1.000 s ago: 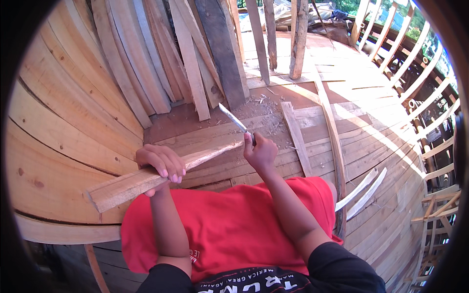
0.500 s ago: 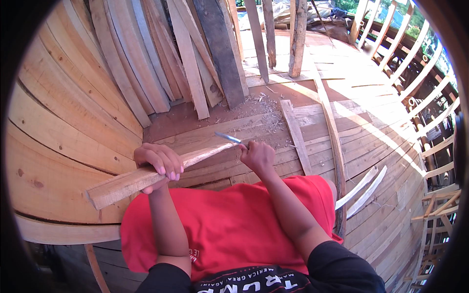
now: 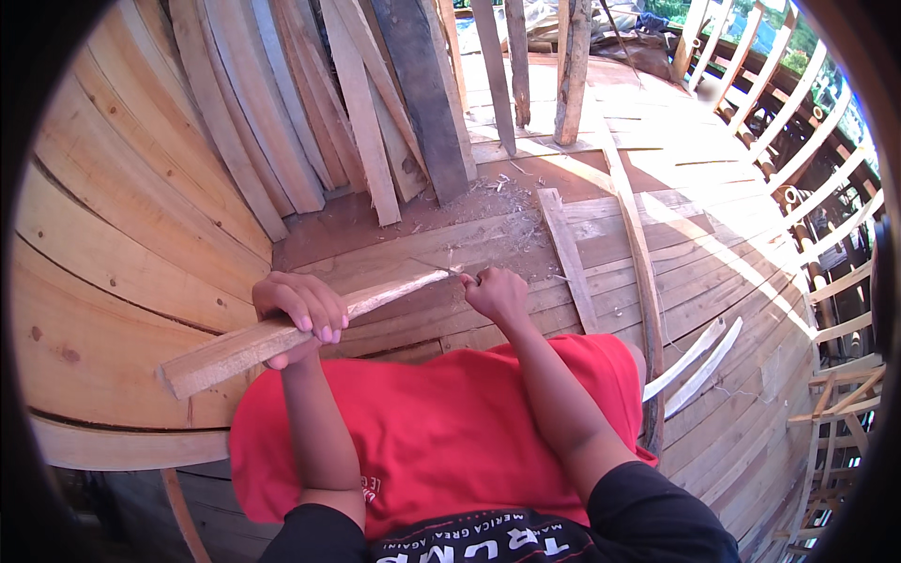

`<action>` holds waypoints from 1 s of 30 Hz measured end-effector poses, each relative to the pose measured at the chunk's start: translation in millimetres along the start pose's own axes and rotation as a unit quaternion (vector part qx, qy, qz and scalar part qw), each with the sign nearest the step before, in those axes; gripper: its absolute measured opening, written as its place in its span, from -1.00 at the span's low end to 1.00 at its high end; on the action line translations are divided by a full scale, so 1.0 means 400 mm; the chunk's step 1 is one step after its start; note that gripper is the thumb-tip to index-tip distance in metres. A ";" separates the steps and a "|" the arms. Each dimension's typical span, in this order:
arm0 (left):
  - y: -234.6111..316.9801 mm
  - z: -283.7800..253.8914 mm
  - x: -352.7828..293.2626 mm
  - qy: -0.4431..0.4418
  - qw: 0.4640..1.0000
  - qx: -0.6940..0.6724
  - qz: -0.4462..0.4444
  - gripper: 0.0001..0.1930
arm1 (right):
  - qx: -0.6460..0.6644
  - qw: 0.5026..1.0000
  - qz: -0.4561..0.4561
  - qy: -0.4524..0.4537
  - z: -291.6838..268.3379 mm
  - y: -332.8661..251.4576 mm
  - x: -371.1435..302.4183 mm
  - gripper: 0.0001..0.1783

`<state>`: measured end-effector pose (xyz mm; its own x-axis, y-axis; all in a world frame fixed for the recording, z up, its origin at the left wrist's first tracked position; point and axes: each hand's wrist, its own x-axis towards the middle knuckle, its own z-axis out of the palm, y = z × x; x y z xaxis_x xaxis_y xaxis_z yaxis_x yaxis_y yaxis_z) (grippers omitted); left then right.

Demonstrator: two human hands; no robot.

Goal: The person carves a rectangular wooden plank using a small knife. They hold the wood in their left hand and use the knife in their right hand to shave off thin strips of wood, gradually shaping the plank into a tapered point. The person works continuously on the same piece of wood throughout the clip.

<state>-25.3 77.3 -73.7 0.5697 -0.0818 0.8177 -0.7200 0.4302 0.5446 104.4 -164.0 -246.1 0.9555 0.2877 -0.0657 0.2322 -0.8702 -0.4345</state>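
My left hand (image 3: 302, 314) is wrapped over a squared length of wood (image 3: 221, 359), which slants up to the right across my lap. Toward its right end the wood narrows to a pale, freshly cut taper. My right hand (image 3: 497, 296) is closed round the handle of a knife (image 3: 434, 267), most of the handle hidden in the fist. The thin blade points left and lies at the tapered end, seen nearly edge-on; whether it touches the wood I cannot tell.
Curved planks (image 3: 122, 244) form a wall at the left. Several boards (image 3: 361, 122) lean at the back, with wood shavings (image 3: 511, 202) scattered before them. A long narrow timber (image 3: 633, 235) and two pale curved strips (image 3: 704, 366) lie on the plank floor (image 3: 732, 291) to the right.
The knife blade has turned from showing its bright flat to nearly edge-on, still by the taper. The wood and my left hand have shifted slightly left.
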 end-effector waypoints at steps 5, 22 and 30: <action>0.001 -0.007 0.004 -0.025 1.000 -0.012 -0.002 -0.50 | 0.051 0.988 -0.003 0.146 -0.077 -0.049 -0.020 -0.51; -0.004 -0.006 0.008 -0.029 0.999 -0.016 -0.007 -0.50 | 0.037 0.988 0.037 0.145 -0.069 -0.001 0.007 -0.44; -0.020 0.027 0.046 -0.099 0.994 -0.033 -0.032 -0.51 | 0.130 0.991 0.007 -0.044 0.006 0.061 0.017 -0.37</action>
<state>-13.3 62.5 -61.1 0.5190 -0.2834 0.8064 -0.6540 0.4757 0.5882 116.3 -182.1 -259.4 0.9358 0.3207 -0.1464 0.1538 -0.7451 -0.6490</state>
